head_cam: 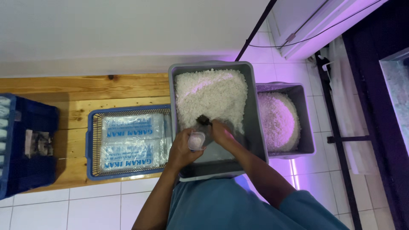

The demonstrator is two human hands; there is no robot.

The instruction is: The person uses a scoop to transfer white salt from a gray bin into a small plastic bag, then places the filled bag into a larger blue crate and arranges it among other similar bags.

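A person in a blue-green short-sleeved shirt bent over a grey plastic tub [255,127] heaped with coarse white granules [211,96], both forearms reaching forward and converging over the tub's near, emptier end. The left hand [184,147] was curled around a small clear bag [197,140], fingers wrapped about it so that its open mouth faced upward and showed white granules inside. The right hand [219,131], its wrist bent inward, was closed on a small dark scoop [203,121] held right at the bag's mouth, at the edge of the white heap. The two hands were almost touching.

Just beside the tub on the person's right stood a second grey tub [307,123], lower down on the white tiled floor [64,208] and holding a rounded mound of the same white grains. On the left, a blue plastic basket [90,140] with a mesh wall lay on a low wooden platform [76,91], touching the first tub's side; it carried flat clear packets with blue print [130,142], stacked in two rows. Farther left, a dark blue crate [25,149] sat at the platform's end, its contents hard to make out. Violet light washed the tiles and the granules.
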